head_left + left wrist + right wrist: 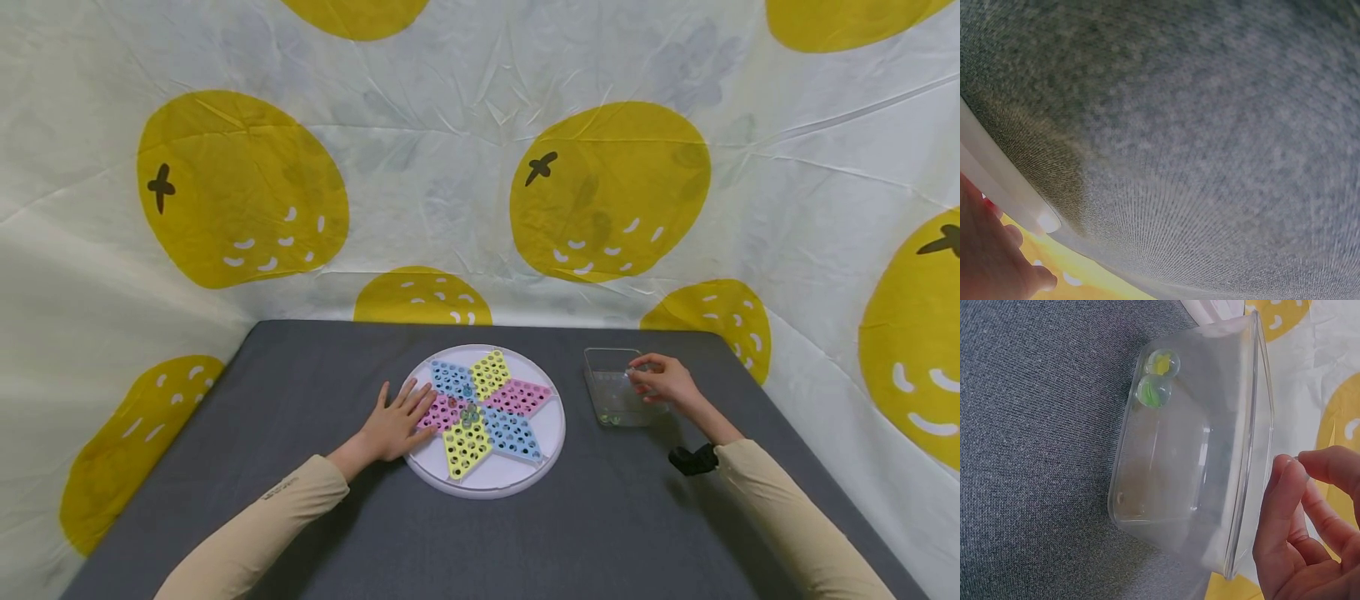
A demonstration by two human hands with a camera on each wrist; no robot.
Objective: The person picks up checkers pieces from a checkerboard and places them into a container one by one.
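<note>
A round white Chinese checkers board [551, 433] lies on the table, with a star of blue, yellow and pink hole fields. Several marbles [470, 414] sit near its centre. My left hand [393, 423] rests spread on the board's left edge, its fingertips over the pink field. Above the clear plastic box [611, 387] my right hand [666, 382] pinches a small clear marble [1305, 476] between thumb and index finger, mostly hidden by the fingertips. Inside the box, a yellow-swirled marble [1164, 363] and a green-swirled marble [1154, 391] lie together in one corner.
A dark grey cloth [322, 367] covers the table. Behind it hangs a white curtain [427, 192] printed with yellow fruit. The box stands to the right of the board, with a strip of cloth between them. A black strap [693, 460] hangs at my right wrist.
</note>
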